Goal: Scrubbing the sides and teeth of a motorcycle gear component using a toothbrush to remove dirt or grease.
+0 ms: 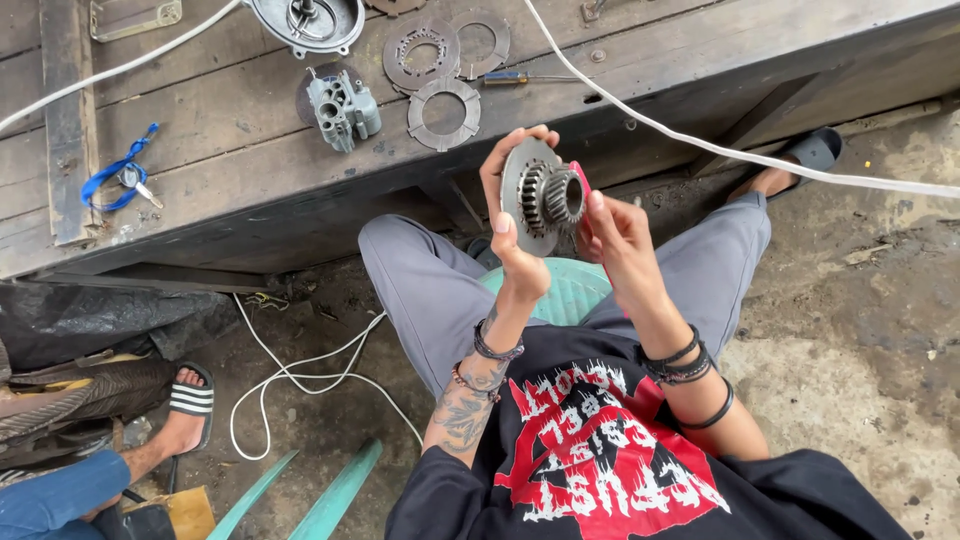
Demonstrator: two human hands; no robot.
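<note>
From the head camera, the person sat on a green plastic stool [565,290] in front of a worn wooden workbench [230,140], knees apart in grey trousers, and held a round metal gear disc [535,197] up between the knees and the bench edge. The left hand [510,215] was wrapped around the disc's rim, thumb on the near edge and fingers curled over the top, so the toothed hub faced the right hand. The right hand [612,235] was closed around something red [580,180], only a sliver of which showed beside the hub; what it was could not be told. That hand's fingertips lay just beside the hub's teeth. Both wrists wore dark bands. On the bench, well apart from the hands, lay a grey cast metal part [343,108], three flat slotted rings [443,112] near it, a round metal housing [305,22] at the top edge, a screwdriver [520,77] and a key on a blue strap [125,175]. A white cable [700,143] ran across the bench and over the ground to the right, and another white cable [300,365] looped on the dirt floor to the left. At lower left another person's foot in a striped sandal [190,400] rested on the ground.
</note>
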